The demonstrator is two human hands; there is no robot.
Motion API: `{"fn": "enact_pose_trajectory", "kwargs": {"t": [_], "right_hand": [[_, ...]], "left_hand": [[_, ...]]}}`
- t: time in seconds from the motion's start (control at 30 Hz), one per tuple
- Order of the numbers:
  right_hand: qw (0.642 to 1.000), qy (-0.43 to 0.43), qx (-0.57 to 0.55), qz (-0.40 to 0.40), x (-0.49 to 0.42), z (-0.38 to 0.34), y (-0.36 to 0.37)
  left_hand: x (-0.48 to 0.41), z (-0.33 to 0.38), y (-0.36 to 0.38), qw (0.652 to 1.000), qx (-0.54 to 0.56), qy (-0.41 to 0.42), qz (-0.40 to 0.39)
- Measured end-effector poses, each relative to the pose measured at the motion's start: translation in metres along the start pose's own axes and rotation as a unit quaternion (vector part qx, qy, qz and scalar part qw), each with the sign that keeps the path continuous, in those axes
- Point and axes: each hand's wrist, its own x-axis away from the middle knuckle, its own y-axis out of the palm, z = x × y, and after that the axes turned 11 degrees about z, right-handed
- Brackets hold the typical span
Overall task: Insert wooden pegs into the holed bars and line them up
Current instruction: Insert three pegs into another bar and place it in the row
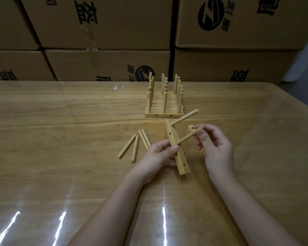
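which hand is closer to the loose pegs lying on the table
Left. The left hand, holding the bar, lies right beside the loose pegs. The right hand is across the bar from them, pinching a peg.

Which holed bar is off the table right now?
The holed bar gripped in the left hand, one peg already seated; the finished bars lie flat farther back.

Both bare forearms reach in from bottom edge, converging toward centre. Left hand palm turned inward, thumb on top, fingers curled in closed grip. Right hand raised slightly higher, thumb and fingertips pinched together, remaining fingers loosely bent.
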Motion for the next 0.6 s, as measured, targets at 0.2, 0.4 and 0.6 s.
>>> {"fn": "enact_pose_trajectory", "kwargs": {"t": [0.2, 0.4, 0.6], "right_hand": [[1.000, -0.018, -0.006, -0.002, 0.002, 0.000, 0.000], [0.997, 0.008, 0.077, -0.015, 0.000, 0.019, 0.001], [0.891, -0.111, 0.377, -0.228, 0.007, 0.032, 0.004]], "left_hand": [[-0.001, 0.000, -0.001, 0.999, 0.037, -0.002, 0.003], [-0.002, 0.001, -0.005, 0.992, 0.123, -0.009, 0.007], [-0.001, 0.006, -0.009, 0.983, 0.185, 0.004, 0.018]]}}
